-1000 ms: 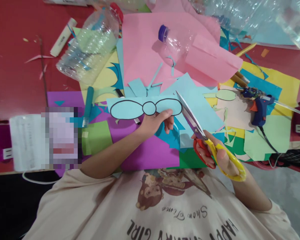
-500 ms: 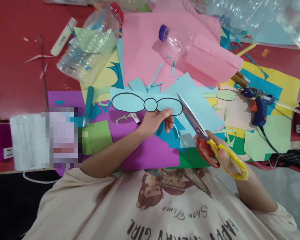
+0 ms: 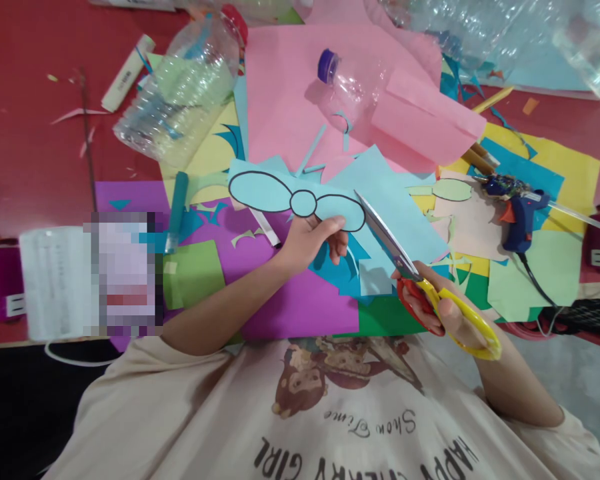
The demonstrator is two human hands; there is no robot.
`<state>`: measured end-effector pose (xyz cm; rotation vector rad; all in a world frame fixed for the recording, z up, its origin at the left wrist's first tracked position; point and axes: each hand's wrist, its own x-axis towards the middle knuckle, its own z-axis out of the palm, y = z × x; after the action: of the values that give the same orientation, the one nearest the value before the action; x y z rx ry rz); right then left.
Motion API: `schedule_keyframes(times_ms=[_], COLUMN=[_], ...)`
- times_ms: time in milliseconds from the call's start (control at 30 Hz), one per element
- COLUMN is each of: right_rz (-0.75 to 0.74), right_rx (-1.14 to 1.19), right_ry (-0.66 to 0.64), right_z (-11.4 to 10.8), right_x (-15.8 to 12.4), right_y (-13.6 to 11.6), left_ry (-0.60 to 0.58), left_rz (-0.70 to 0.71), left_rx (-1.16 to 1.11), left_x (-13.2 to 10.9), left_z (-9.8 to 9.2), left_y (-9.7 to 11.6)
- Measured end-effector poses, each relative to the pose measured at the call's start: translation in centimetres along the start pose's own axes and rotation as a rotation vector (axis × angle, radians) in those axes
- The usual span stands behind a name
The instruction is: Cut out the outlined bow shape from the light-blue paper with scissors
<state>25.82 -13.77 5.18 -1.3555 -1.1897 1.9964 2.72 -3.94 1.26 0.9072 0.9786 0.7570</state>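
Between the thumb and fingers of my left hand (image 3: 315,243) is a light-blue paper piece (image 3: 260,191), pinched near its right end. Black outlines on it form two long ovals joined by a small circle. My right hand (image 3: 443,300) is closed round the red and yellow handles of a pair of scissors (image 3: 393,237). Their blades look nearly closed and point up and left, with the tips close to the right edge of the paper piece. Under and beyond the blades lies a larger light-blue sheet (image 3: 380,173).
A clear bottle with a purple cap (image 3: 327,65) rests on pink paper (image 3: 280,87). At left lie a large clear bottle (image 3: 190,87) and a teal marker (image 3: 177,213). A blue glue gun (image 3: 523,220) with a cord lies at right. Paper scraps cover the red table (image 3: 40,147).
The paper piece has tilted, its left end rising and shifting slightly right. The scissors and my right hand have moved slightly right and away from the paper's edge.
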Motion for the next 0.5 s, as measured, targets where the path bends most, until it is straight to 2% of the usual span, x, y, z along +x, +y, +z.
schedule_keyframes(times_ms=[500], right_rz=[-0.011], right_rx=[-0.101], right_ry=[0.027], right_z=[-0.14], right_x=[-0.24], right_y=[-0.55], left_ry=[0.021], left_rz=[0.040], left_rx=[-0.038], left_x=[0.13], left_z=[-0.04], left_y=[-0.05])
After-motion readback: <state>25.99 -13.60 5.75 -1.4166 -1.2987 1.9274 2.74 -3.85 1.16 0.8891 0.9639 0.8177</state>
